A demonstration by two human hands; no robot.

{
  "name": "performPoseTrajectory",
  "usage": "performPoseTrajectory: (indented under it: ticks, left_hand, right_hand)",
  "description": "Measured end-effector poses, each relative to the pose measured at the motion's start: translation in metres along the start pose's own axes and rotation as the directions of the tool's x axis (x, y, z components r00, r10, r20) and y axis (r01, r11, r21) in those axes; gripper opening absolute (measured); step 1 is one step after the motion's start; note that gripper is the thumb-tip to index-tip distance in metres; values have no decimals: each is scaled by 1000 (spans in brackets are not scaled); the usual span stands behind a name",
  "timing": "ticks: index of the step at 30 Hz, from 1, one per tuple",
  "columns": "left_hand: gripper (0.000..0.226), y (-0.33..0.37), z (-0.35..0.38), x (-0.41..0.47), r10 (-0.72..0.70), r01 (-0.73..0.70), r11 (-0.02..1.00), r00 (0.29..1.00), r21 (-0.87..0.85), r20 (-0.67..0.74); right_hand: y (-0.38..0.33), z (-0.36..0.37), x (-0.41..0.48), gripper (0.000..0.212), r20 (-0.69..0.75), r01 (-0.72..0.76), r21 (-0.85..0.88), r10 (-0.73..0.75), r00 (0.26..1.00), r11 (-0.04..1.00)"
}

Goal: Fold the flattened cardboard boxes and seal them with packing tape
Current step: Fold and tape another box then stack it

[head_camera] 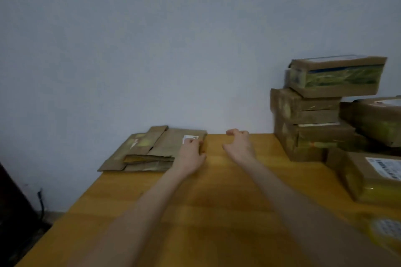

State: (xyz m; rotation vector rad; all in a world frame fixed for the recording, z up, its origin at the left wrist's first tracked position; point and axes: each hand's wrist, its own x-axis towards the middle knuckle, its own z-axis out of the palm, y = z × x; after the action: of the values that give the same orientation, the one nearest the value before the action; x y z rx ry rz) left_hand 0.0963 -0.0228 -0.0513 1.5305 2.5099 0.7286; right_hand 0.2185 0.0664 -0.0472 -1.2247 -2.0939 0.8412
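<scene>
Left hand (192, 154) pinching right edge of flattened boxes (152, 147); stack lying under and left of it. Right hand (238, 143) hovering just beside, fingers loosely spread, holding nothing. Best: peeling off top sheet only (several overlapping), right hand taking opposite edge, avoiding sealed boxes (314, 115) to its right.

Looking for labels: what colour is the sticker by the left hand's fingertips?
White sticker, on brown flattened cardboard; head view.

site: small parcel-packing room, home or shop unclear | evidence: taped boxes (314, 115) stacked on wooden worktop (195, 212), shipping label (386, 168) on one, flattened cardboard pile (152, 149) at far edge | backdrop: plain painted wall (152, 39), cable (41, 201) by floor
</scene>
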Motion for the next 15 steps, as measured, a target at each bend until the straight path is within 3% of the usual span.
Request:
performPoseTrajectory:
  ticks: [6,10,12,15]
  left_hand:
    - [48,-106,-15,34,-200,215,969,972,125,-119]
    - [40,-142,-3,48,-256,268,931,963,250,-79]
    - [42,-144,4,47,-226,242,949,969,203,-96]
    - [41,-145,-2,49,-194,211,977,942,35,-273]
  right_hand:
    - [-19,81,35,55,223,-256,269,198,955,929]
    - [-25,116,57,39,404,-487,525,300,864,698]
    - [-25,127,64,25,401,-492,558,302,865,668]
    - [-23,125,66,8,387,-483,632,293,874,606]
